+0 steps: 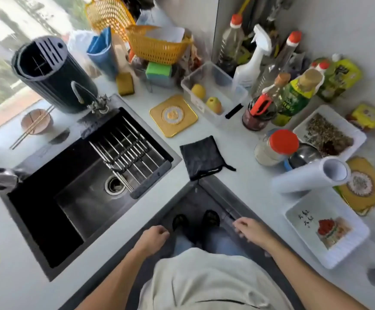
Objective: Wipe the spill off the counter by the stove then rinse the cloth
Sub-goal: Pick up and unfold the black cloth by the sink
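A dark grey cloth lies folded flat on the pale counter at the inner corner, one edge hanging just over the front. To its left is the black sink with a metal rack across it and a tap behind. My left hand hangs low in front of my body, fingers curled, holding nothing. My right hand rests at the counter's front edge, fingers curled, nothing in it. Both hands are well below the cloth. No stove or spill is in view.
Bottles, a spray bottle and a red-lidded jar crowd the right counter. A paper roll, white trays, a clear box with lemons, a yellow mat, yellow baskets and a dark utensil holder stand around.
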A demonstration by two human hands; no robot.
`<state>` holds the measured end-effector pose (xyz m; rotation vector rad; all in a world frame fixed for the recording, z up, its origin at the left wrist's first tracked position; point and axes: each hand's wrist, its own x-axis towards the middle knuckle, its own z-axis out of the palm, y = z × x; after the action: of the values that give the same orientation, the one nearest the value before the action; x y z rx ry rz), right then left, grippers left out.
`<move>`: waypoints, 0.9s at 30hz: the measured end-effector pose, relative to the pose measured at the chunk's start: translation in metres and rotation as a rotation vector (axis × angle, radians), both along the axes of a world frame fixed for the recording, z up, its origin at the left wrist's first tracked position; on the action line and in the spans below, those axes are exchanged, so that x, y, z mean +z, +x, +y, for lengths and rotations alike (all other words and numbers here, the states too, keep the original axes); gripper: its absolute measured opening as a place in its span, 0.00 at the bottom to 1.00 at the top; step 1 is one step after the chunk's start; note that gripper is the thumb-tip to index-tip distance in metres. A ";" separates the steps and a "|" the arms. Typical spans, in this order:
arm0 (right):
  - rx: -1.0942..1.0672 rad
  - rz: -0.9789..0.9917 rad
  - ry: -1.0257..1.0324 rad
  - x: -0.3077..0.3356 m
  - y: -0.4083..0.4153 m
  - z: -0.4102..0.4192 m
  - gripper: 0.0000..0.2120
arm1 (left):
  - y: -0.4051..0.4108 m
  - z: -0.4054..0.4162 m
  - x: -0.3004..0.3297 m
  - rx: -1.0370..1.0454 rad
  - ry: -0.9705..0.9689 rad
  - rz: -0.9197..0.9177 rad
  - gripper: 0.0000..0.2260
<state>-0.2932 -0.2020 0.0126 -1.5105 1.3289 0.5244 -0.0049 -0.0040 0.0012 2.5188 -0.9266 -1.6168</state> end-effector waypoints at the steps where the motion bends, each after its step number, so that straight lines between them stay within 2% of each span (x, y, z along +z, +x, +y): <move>1: -0.017 -0.009 0.013 -0.003 -0.003 0.004 0.15 | -0.003 0.002 -0.002 -0.015 0.012 0.002 0.13; 9: -0.086 0.026 0.028 -0.012 -0.016 0.012 0.12 | -0.014 0.013 -0.011 -0.013 0.045 0.028 0.12; 16: -0.064 0.027 0.022 -0.008 -0.008 0.007 0.10 | -0.017 0.005 -0.005 -0.009 0.040 0.013 0.12; 20: -0.058 -0.036 -0.037 0.001 0.021 -0.014 0.09 | -0.007 -0.028 0.006 0.003 -0.064 -0.003 0.12; 27: -0.012 -0.211 -0.384 0.017 0.117 -0.069 0.14 | 0.022 -0.110 0.017 0.011 -0.377 -0.193 0.14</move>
<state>-0.1767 -0.2706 0.0298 -1.8108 1.3199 0.0964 0.0167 -0.1142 0.0183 2.4309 -1.1098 -1.0826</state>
